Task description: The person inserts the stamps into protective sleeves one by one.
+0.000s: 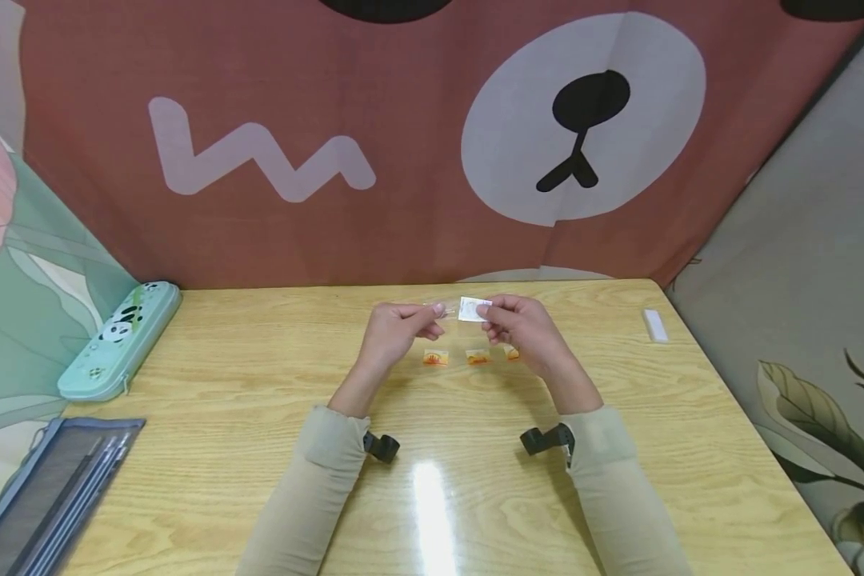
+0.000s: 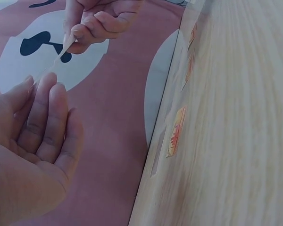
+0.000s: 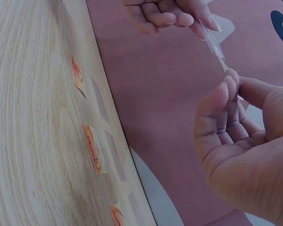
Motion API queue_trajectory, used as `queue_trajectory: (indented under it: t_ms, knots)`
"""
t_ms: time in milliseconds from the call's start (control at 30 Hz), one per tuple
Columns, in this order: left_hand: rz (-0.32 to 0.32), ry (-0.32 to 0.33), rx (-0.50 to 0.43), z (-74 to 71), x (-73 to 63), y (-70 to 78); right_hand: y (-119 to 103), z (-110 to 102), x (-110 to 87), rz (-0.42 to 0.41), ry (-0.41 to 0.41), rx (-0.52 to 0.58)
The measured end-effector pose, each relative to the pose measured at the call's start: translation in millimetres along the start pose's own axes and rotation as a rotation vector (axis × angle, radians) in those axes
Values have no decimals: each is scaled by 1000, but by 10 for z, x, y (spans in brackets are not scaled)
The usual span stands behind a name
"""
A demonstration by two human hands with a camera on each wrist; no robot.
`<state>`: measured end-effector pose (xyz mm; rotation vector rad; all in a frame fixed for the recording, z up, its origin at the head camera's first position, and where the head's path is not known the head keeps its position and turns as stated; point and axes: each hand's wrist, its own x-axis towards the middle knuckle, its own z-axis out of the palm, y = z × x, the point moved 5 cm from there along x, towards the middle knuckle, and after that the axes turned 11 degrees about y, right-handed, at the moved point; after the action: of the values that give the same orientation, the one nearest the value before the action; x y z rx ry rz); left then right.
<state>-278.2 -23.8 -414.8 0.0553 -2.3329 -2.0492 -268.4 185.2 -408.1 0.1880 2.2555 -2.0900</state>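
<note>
Between both raised hands, above the far part of the table, stretches a small clear plastic piece (image 1: 450, 308) with a white printed slip (image 1: 470, 309) at its right end. My left hand (image 1: 394, 328) pinches the clear end between thumb and forefinger. The white end is pinched in my right hand (image 1: 524, 326). Seen edge-on in the right wrist view, the clear plastic (image 3: 211, 38) runs straight from one hand to the other. Below lie three small orange-and-yellow packets in a row: a left one (image 1: 435, 358), a middle one (image 1: 478, 357) and a right one (image 1: 511, 353), partly behind my right hand.
A mint pencil case (image 1: 122, 340) with a panda on it stands at the table's far left. Nearer, a blue-edged mesh pouch (image 1: 65, 488) lies with long thin items inside. One white block (image 1: 655, 326) sits at the far right. A brown bear-print cloth (image 1: 403, 232) hangs behind.
</note>
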Motion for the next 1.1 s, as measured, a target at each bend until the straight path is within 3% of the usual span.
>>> queue_trajectory:
  t_ms: [233,600,1100]
  knots:
    - [-2,24,22,-17,-1,16,-10,10,-8,14,-49,6]
    - [15,-12,28,-8,5,12,5,-6,-1,9,-77,2]
    - [-24,-67,-91,19,6,4,-18,-39,-3,-19,-50,-1]
